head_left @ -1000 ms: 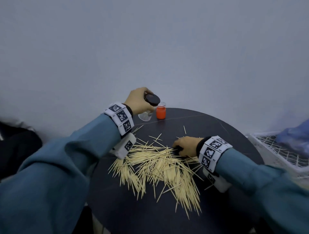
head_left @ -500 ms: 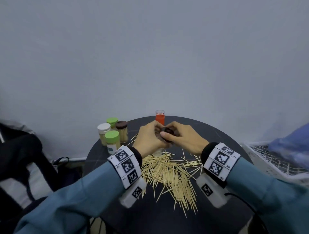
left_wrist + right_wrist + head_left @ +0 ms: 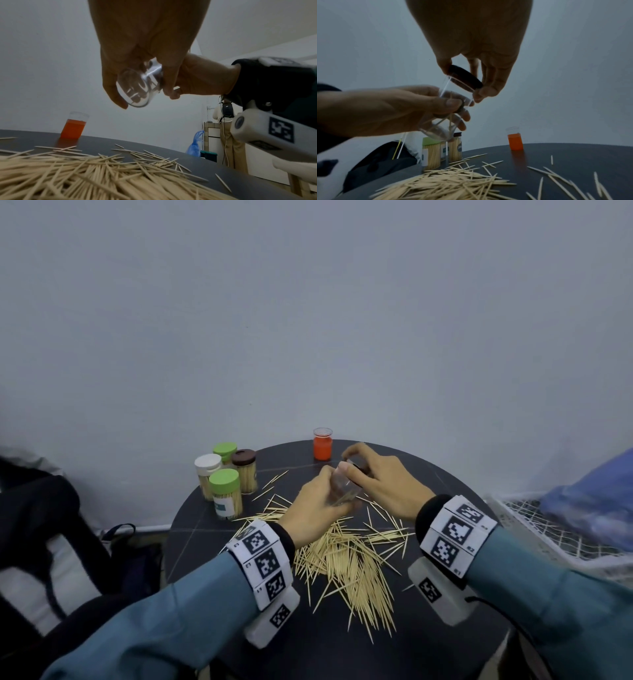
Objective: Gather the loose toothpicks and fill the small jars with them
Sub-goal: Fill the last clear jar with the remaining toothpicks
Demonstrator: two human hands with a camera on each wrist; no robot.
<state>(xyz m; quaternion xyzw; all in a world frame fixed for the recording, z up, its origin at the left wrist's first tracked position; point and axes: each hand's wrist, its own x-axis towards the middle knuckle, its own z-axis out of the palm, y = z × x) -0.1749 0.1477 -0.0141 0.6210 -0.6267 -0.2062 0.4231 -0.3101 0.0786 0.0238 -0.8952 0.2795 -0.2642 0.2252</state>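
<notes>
My left hand point(image 3: 320, 501) grips a small clear jar point(image 3: 343, 487), tilted above the table, with a few toothpicks inside. The same clear jar point(image 3: 441, 121) shows in the right wrist view, and its clear base point(image 3: 137, 86) in the left wrist view. My right hand point(image 3: 376, 474) pinches the jar's dark lid point(image 3: 464, 78) at the jar's mouth. A heap of loose toothpicks point(image 3: 346, 556) lies on the round dark table point(image 3: 445, 474) under both hands. Four filled, capped toothpick jars point(image 3: 226, 491) stand at the table's left rear.
An orange jar without a lid point(image 3: 322, 445) stands at the table's far edge. A white wire basket point(image 3: 548, 529) with a blue bag point(image 3: 596, 501) sits to the right of the table. A dark bag point(image 3: 44, 525) lies on the left. A wall is close behind.
My left hand brought the clear jar from the far side to above the toothpicks. My right hand left the heap and took hold of the jar's lid.
</notes>
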